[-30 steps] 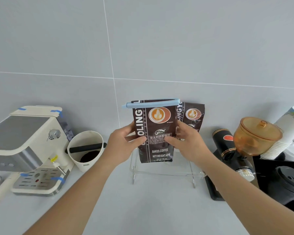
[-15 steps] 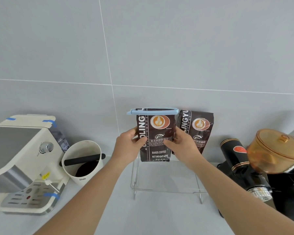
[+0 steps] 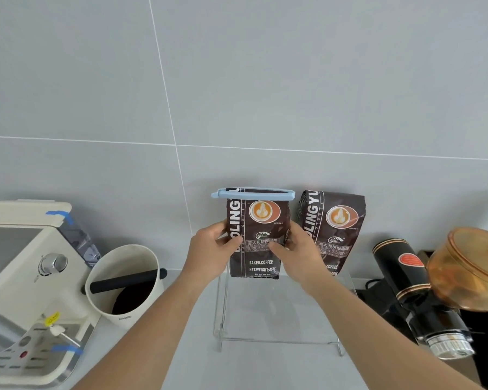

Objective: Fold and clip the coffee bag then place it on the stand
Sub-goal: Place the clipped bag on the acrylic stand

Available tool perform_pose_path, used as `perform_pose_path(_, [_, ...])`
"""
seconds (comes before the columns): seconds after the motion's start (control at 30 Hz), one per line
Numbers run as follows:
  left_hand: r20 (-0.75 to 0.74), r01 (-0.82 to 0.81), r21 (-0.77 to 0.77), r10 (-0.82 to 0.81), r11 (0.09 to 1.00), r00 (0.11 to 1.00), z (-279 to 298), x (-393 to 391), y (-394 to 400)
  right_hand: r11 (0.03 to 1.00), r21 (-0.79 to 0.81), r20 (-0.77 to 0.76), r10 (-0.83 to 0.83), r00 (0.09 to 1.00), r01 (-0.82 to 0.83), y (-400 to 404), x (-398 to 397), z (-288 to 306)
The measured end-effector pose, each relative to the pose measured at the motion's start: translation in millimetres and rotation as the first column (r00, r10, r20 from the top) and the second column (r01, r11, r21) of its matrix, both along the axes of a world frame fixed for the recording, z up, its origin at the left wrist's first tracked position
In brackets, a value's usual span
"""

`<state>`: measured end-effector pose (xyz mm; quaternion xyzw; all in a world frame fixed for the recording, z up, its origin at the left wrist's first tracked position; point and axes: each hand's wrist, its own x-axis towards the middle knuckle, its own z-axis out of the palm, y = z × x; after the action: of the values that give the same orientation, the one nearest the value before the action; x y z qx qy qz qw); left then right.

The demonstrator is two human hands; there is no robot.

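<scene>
A dark brown coffee bag (image 3: 261, 220) stands upright at the back left of a clear acrylic stand (image 3: 279, 308), against the grey wall. A light blue clip (image 3: 252, 194) is clamped across its folded top. My left hand (image 3: 212, 250) grips the bag's left edge and my right hand (image 3: 300, 253) grips its right edge, thumbs on the front. The bag's bottom edge is level with the stand's top; I cannot tell whether it rests on it.
A second, unclipped coffee bag (image 3: 334, 229) stands to the right on the stand. A cream espresso machine (image 3: 26, 280) and a white knock box (image 3: 124, 282) are on the left. A black grinder (image 3: 417, 296) with an amber hopper (image 3: 471, 268) is on the right.
Both hands have carried the clipped bag away from me toward the wall, level with the stand's back. The head camera has tilted up, so everything sits lower in view.
</scene>
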<state>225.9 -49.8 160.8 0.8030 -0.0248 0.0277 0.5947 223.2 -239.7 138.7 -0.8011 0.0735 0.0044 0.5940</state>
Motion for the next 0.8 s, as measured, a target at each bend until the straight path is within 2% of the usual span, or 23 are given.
perform_pose_path(0.33, [0.016,0.024,-0.032,-0.023,0.999,1.0,-10.0,11.0,-3.4,0.982,-0.131,0.033,-0.13,0.991,0.133,13.3,6.9,10.2])
perform_pose_path(0.5, [0.037,0.029,-0.01,-0.028,1.0,0.999,-12.0,19.3,-4.1,0.987,-0.085,0.016,-0.138,0.99,0.139,19.7,12.2,9.2])
perform_pose_path(0.8, [0.077,-0.038,0.002,0.038,0.999,0.996,-19.5,16.2,-9.6,0.989,0.096,0.094,-0.125,0.988,0.116,24.1,-8.1,11.1])
